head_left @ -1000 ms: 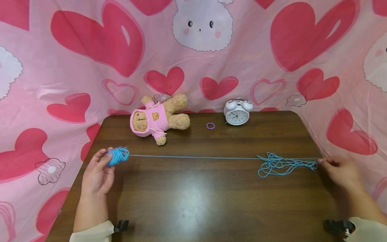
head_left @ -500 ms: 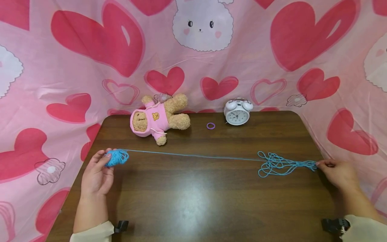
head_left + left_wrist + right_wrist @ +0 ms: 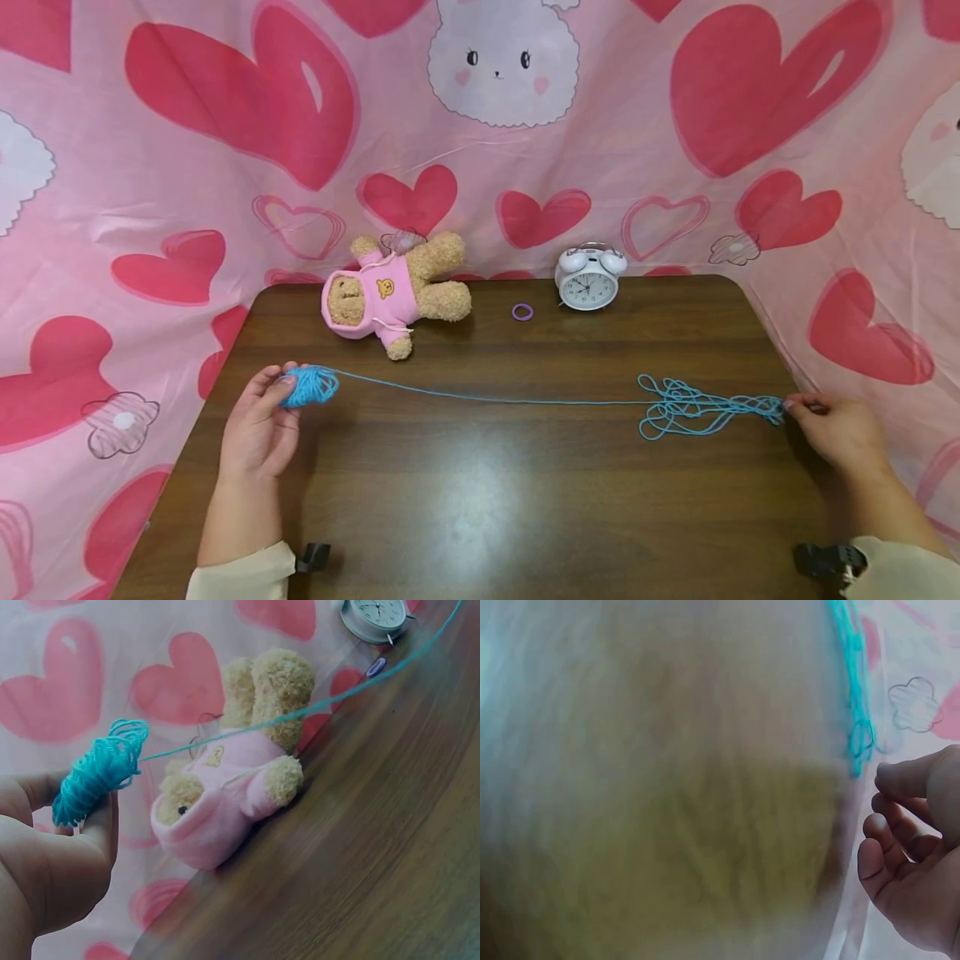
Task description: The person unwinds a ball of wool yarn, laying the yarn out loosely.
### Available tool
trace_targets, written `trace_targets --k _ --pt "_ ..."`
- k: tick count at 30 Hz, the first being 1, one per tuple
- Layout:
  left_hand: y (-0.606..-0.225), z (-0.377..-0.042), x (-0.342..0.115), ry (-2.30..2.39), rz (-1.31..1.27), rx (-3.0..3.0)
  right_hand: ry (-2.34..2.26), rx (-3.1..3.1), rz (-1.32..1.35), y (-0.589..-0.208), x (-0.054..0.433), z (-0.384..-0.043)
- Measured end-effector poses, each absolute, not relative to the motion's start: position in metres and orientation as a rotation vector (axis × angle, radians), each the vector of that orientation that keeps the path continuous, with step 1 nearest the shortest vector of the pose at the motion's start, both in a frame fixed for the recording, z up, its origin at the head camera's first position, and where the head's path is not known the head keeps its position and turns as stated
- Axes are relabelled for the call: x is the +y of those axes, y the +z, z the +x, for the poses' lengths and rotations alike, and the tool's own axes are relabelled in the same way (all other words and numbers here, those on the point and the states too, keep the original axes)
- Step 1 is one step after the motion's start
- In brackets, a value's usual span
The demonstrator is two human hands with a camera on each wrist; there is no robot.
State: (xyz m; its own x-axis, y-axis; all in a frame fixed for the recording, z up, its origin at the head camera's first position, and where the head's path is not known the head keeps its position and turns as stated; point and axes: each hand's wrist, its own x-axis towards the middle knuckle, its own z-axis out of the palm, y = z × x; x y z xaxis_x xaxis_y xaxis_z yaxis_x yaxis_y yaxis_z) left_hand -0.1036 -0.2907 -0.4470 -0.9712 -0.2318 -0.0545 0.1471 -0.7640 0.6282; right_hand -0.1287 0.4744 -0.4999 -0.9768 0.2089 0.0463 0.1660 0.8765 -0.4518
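Observation:
My left hand [image 3: 258, 425] holds a small wound ball of light-blue yarn [image 3: 311, 386] above the table's left side, thumb against fingers. In the left wrist view the yarn ball [image 3: 101, 771] sits at the fingertips, its strand leading off to the upper right. That strand [image 3: 480, 398] sags slightly across the table to a loose looped bundle of the same yarn [image 3: 690, 408]. At the bundle's right end my right hand [image 3: 843, 429] pinches yarn between thumb and index finger. The right wrist view shows that hand [image 3: 919, 847] with its other fingers curled, close to the yarn [image 3: 859, 735].
A teddy bear in a pink hoodie [image 3: 390, 292] lies at the back left. Beside it are a purple ring [image 3: 522, 312] and a white twin-bell alarm clock [image 3: 588, 279]. Heart-patterned pink cloth [image 3: 645, 125] hangs behind and along both sides of the brown table [image 3: 465, 483].
The taut strand has gone slack and now sags. My left hand has shifted slightly right with the yarn ball. My right hand has come slightly inward and lower.

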Motion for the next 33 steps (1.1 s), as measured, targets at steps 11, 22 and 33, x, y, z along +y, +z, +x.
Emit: trace_targets --k 11,22,33 --pt "-0.447 -0.109 -0.28 -2.774 0.199 -1.03 0.783 -2.871 -0.197 -0.485 0.44 -0.133" --pt "-0.445 -0.113 -0.27 -2.769 0.197 -1.073 0.852 -2.835 -0.169 -0.474 0.393 -0.144" --pt "-0.443 -0.117 -0.26 -2.745 0.19 -1.164 0.928 -2.812 -0.058 -0.472 0.347 -0.155"
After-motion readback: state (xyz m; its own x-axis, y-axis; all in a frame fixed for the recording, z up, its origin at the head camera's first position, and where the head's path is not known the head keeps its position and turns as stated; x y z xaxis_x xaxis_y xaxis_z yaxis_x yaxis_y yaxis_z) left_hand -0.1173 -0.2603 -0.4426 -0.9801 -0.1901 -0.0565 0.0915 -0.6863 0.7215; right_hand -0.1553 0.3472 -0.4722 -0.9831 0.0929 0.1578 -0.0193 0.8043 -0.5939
